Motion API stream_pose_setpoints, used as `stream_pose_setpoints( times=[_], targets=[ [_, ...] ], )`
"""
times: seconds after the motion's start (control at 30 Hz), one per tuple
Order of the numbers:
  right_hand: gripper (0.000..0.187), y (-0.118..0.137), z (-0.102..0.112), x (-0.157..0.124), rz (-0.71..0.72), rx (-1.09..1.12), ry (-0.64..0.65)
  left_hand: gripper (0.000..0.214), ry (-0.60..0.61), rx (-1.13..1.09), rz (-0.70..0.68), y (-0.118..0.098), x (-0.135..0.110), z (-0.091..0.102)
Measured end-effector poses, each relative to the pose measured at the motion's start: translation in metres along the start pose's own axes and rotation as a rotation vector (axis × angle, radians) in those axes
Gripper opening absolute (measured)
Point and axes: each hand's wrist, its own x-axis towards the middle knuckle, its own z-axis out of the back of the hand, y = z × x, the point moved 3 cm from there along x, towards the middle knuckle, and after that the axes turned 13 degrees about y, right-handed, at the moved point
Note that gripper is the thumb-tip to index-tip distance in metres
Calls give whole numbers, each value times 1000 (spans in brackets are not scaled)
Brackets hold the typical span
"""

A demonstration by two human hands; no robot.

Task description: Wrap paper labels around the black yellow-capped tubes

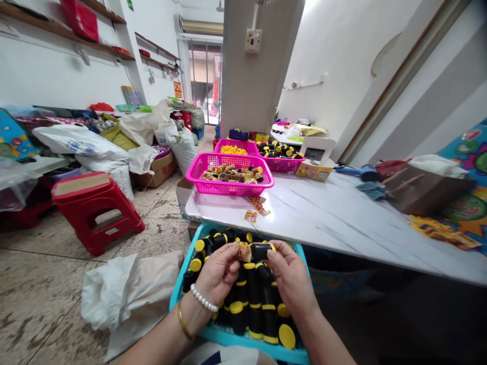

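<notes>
Between thumb and fingers, my left hand (220,271) pinches a small printed label sleeve (244,251) in orange and purple. My right hand (291,271) grips a black bottle with a yellow cap (262,251), held sideways with its dark end towards the sleeve. Whether bottle and sleeve touch I cannot tell. Both hands are above a turquoise basket (175,290) filled with several more black, yellow-capped bottles (254,299). Several loose printed sleeves (250,216) lie on the white marbled table just beyond the basket.
A pink basket (230,188) of small brownish printed pieces stands on the table (323,213). Behind it are more pink baskets, with yellow caps (233,150) and black bottles (279,150). A red stool (97,208) and a white sack (131,289) are on the floor to the left.
</notes>
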Motion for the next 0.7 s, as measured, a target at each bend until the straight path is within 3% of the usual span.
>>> stream_pose_setpoints(
  times=[0.27, 0.47, 0.6, 0.7],
  targets=[
    [28, 2, -12, -4, 79, -232, -59, 6, -2, -74, 5, 1, 0, -7],
    [26, -3, -8, -9, 184, -444, -79, 11, -10, -12, -12, 4, -1, -4],
    [24, -6, -5, -8, 204, -507, -47, 18, -11, 85, -46, 4, -6, -3],
    [24, -7, -8, -9, 188, -425, 36, 23, -24, 107, -64, 3, -10, 0]
  ],
)
